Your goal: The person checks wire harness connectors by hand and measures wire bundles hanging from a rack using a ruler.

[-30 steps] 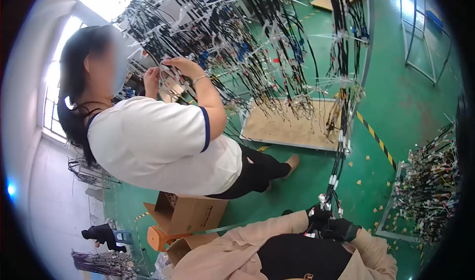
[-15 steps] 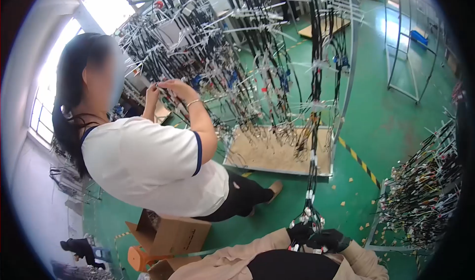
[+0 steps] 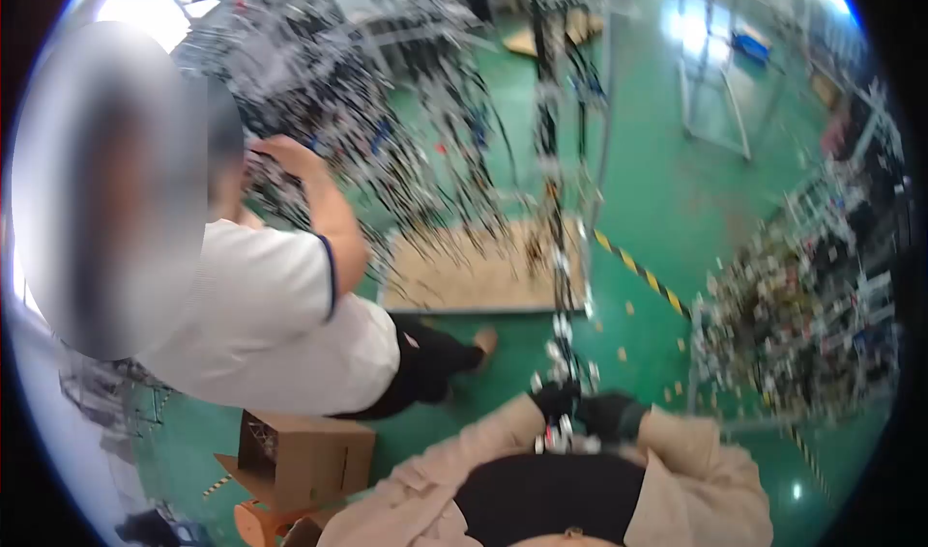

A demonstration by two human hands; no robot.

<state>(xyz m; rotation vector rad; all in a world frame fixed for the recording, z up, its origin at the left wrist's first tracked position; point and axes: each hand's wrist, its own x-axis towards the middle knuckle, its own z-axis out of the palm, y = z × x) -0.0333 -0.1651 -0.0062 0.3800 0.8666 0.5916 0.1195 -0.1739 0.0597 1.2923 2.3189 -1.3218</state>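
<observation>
A black wire harness (image 3: 559,291) hangs in front of me, its lower end fanning into white connectors (image 3: 561,438) close to my body. My left hand (image 3: 555,401), in a black glove, is closed around the wires near that end. Beside it, my right hand (image 3: 609,415), gloved too, is closed at the same bunch of wires. Blur hides the exact finger positions. Some white and red connector pieces stick out below both hands.
A co-worker in a white shirt (image 3: 261,325) stands at left by racks of hanging harnesses (image 3: 387,112). A cardboard box (image 3: 324,460) and an orange stool (image 3: 253,523) are lower left. A wooden rack base (image 3: 464,276) lies ahead; piled harnesses (image 3: 783,325) are at right.
The view has shifted, so the racks and the co-worker appear further left. My hands appear slightly higher and further left, still at the harness end.
</observation>
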